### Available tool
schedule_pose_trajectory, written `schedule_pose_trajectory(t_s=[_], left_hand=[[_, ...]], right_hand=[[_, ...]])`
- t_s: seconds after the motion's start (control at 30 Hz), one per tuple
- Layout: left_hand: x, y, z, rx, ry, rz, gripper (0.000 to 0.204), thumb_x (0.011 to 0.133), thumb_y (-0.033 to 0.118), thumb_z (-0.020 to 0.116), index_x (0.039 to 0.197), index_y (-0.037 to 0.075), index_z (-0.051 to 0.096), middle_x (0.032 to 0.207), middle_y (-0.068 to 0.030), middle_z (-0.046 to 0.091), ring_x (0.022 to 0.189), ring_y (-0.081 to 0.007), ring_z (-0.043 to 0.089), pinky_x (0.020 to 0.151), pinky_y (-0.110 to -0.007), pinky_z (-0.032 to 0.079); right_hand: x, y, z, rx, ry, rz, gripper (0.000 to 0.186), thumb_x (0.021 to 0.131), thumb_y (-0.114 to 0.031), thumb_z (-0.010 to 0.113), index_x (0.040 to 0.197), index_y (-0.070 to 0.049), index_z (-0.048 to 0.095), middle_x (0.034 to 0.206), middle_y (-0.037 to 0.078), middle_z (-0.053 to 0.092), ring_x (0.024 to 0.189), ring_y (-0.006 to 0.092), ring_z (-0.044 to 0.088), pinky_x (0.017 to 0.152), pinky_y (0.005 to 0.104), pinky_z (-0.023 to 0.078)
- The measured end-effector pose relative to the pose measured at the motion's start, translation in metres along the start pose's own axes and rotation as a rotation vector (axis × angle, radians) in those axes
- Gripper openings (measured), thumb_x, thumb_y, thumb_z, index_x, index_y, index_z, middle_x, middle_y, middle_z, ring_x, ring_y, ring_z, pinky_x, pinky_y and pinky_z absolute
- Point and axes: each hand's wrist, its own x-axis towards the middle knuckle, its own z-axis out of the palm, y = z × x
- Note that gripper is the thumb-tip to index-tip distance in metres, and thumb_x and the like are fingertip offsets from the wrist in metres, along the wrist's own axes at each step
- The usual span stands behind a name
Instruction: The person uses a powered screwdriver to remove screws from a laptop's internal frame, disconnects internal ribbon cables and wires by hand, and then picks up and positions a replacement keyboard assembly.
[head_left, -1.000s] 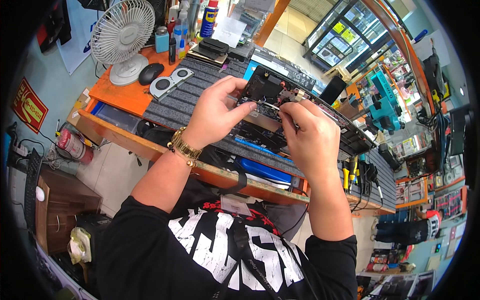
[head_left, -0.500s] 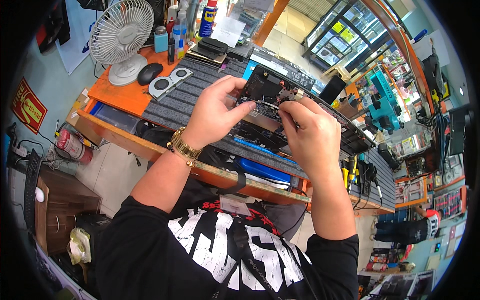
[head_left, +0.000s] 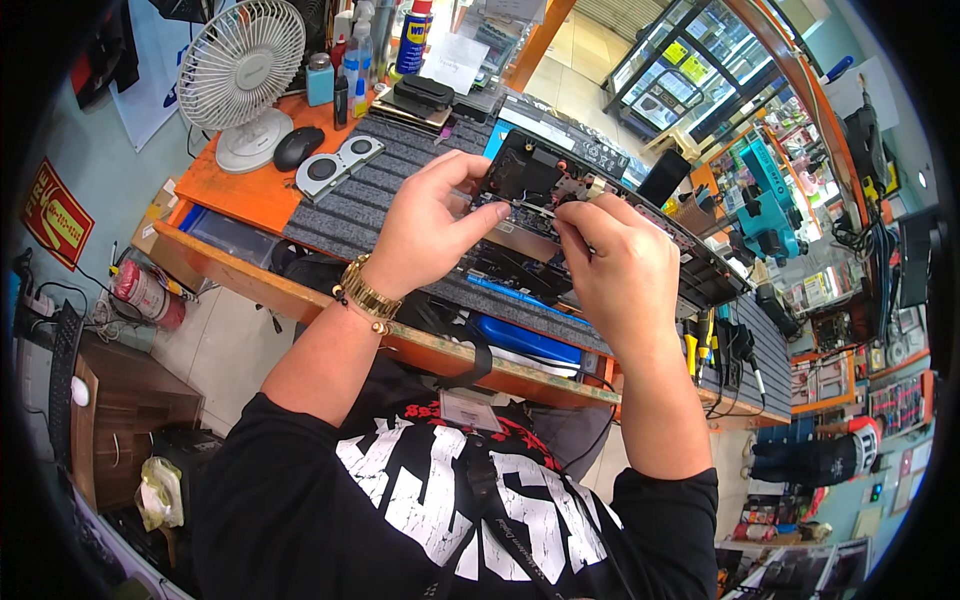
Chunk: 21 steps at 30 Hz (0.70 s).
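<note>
An opened black laptop base (head_left: 522,168) with bare inner parts is tilted up above the bench. My left hand (head_left: 425,220), with a gold watch at the wrist, grips its left end, the thumb in front and the other fingers partly behind. A thin, silvery, rod-like piece (head_left: 533,208) spans the gap between my left thumb and my right fingertips; its kind is too small to make out. My right hand (head_left: 625,265) is closed in a pinch at that piece's right end. Below the hands, dark circuit parts (head_left: 520,270) lie near a blue strip.
On the left stand a white desk fan (head_left: 245,70), a black mouse (head_left: 298,148) and a silver two-fan cooling part (head_left: 340,167). A spray can (head_left: 413,40) and bottles line the back. Yellow-handled tools (head_left: 700,343) sit at right. Below the front edge is an open drawer (head_left: 270,270).
My right hand has shifted very slightly to the left, still pinching. My left hand and the laptop base stay nearly the same.
</note>
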Motion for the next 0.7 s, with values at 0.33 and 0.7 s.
schedule_pose_trajectory(t_s=[0.33, 0.7], left_hand=[[0.000, 0.004, 0.002, 0.028, 0.007, -0.054, 0.030, 0.105, -0.002, 0.083, 0.133, -0.002, 0.074, 0.124, -0.0021, 0.072, 0.112, -0.0092, 0.072, 0.093, -0.029, 0.066], [0.001, 0.002, 0.010, 0.006, 0.067, -0.077, 0.026, 0.104, 0.002, 0.085, 0.127, -0.005, 0.074, 0.114, -0.0071, 0.076, 0.101, -0.0122, 0.076, 0.081, -0.029, 0.065]], right_hand=[[-0.003, -0.002, 0.004, -0.015, 0.018, 0.014, 0.008, 0.098, -0.014, 0.088, 0.105, -0.012, 0.088, 0.097, 0.008, 0.080, 0.084, 0.0351, 0.080, 0.075, 0.0462, 0.063], [-0.010, -0.007, -0.001, 0.051, -0.047, 0.078, 0.005, 0.106, -0.012, 0.076, 0.104, -0.008, 0.076, 0.095, 0.014, 0.075, 0.086, 0.0423, 0.077, 0.074, 0.0542, 0.062]])
